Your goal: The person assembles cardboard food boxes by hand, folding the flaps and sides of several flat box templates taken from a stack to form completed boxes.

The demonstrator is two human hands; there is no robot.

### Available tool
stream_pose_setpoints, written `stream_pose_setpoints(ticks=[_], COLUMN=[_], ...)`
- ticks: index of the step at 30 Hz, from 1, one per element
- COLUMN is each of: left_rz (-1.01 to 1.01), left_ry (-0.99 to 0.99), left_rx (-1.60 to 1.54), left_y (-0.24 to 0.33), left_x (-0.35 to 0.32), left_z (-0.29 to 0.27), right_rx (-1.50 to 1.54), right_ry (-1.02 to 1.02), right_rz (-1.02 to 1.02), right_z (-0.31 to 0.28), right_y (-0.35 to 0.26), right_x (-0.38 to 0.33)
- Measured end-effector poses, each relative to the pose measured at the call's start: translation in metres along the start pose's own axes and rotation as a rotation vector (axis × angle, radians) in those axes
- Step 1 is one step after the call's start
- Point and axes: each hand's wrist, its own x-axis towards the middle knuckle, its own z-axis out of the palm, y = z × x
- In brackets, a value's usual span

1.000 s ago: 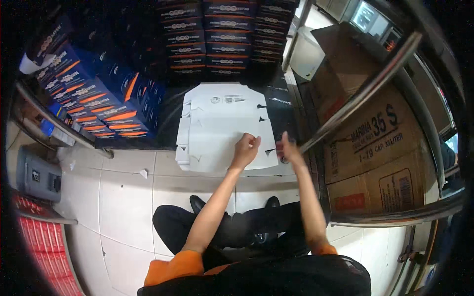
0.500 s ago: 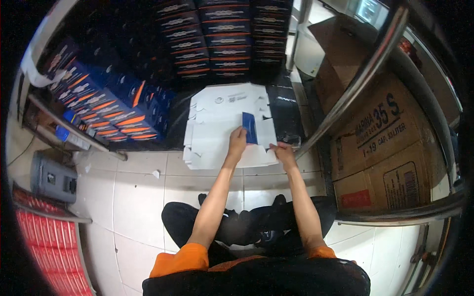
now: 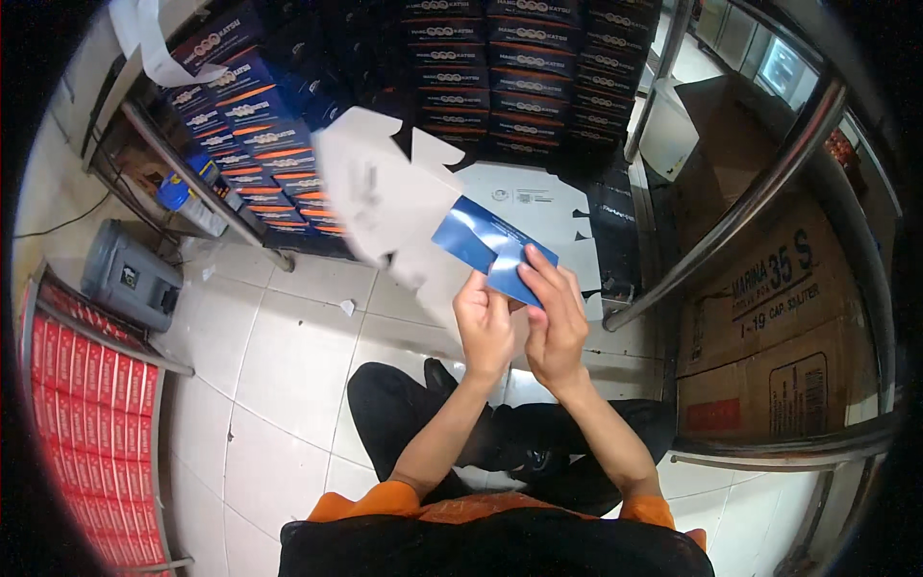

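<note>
A flat cardboard box blank (image 3: 385,197), white with cut tabs, is raised and tilted up to the left, its outer part smeared by motion. Along its right side shows a glossy blue panel (image 3: 466,236) with flaps. My left hand (image 3: 484,327) pinches the blank at the lower edge of the blue part. Close beside it, my right hand (image 3: 556,327) is closed on the blue flap, fingers over its face and thumb below. Beneath, another white blank (image 3: 553,207) lies flat on a black surface.
Stacks of dark blue boxes with orange stripes (image 3: 447,77) rise at the back and left (image 3: 255,144). A metal rail (image 3: 740,197) and a large brown carton (image 3: 760,317) stand at the right. A grey bin (image 3: 130,279) and red packages (image 3: 91,413) are at the left.
A blank has come up off the flat pile and tilted to the left. Both hands have drawn together on its blue part. The view has shifted left.
</note>
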Motion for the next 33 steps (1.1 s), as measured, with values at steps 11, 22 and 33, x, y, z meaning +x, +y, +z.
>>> stream_pose_setpoints(ticks=[11, 22, 33], left_rz=[-0.123, -0.226, -0.169], left_ry=[-0.005, -0.241, -0.556], left_rx=[0.089, 0.276, 0.635], left_y=[0.008, 0.053, 0.083], left_x=[-0.029, -0.019, 0.007], left_z=[0.000, -0.023, -0.033], right_rx=[-0.195, 0.275, -0.001], right_ry=[0.029, -0.185, -0.658], right_rz=[0.010, 0.609, 0.054], right_z=[0.008, -0.041, -0.053], right_y=[-0.017, 0.010, -0.040], right_x=[-0.016, 0.049, 0.079])
